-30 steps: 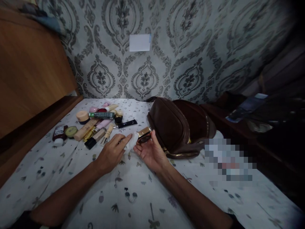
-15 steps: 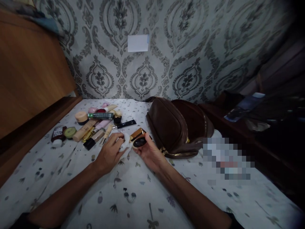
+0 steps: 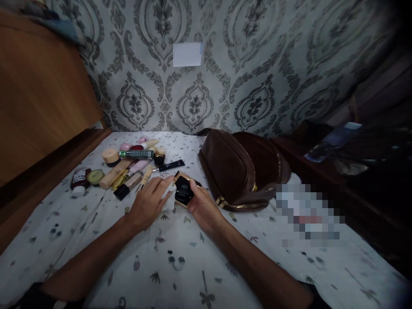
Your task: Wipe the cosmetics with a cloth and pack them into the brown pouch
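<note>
In the middle of the head view, my right hand is closed around a black and gold compact, its black face with small lettering turned up. My left hand grips a white wipe and presses it to the compact's left edge. Part of the wipe is hidden under the fingers. Just beyond my left hand lies a pile of cosmetics: a black tube, a bottle with a black cap, a beige tube and a green tube on top.
A brown leather bag lies with its zip undone to the right of my hands. A dark red bottle and a round green jar lie at the left. A wooden cabinet borders the patterned sheet; a blurred-out patch covers something at right.
The compact has turned in my right hand, so its flat black lettered face now shows instead of the brown and gold side. My left hand has brought the wipe against its edge.
</note>
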